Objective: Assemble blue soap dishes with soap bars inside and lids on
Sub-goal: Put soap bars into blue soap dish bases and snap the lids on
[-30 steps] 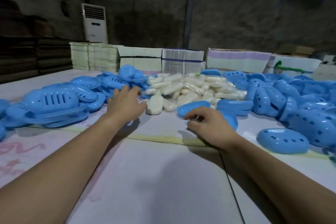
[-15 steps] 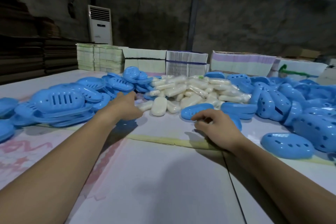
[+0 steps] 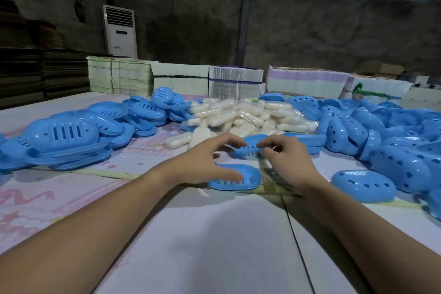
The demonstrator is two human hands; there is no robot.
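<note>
head view:
hands: 2. left hand [image 3: 205,162], fingers spread and relaxed, rests on slotted tray [image 3: 235,177] lying on the bench [image 3: 214,234]
right hand [image 3: 285,160]: fingers curled, pinching one end of blue dish piece [image 3: 248,147] held just above the tray
soap bars [image 3: 248,114]: one wrapped pile, too many to count, behind hands
trays pile [image 3: 64,136]: left
lids pile [image 3: 381,131]: right; 1 lone lid [image 3: 364,185] near right forearm
boxes [image 3: 236,82]: row along far edge

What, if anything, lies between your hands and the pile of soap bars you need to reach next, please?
One blue dish piece sits in that path, between the left hand and the right hand, whose fingertips are at its ends. Behind it the soap bars lie heaped in the open, and a loose bar is nearest the left hand.
</note>
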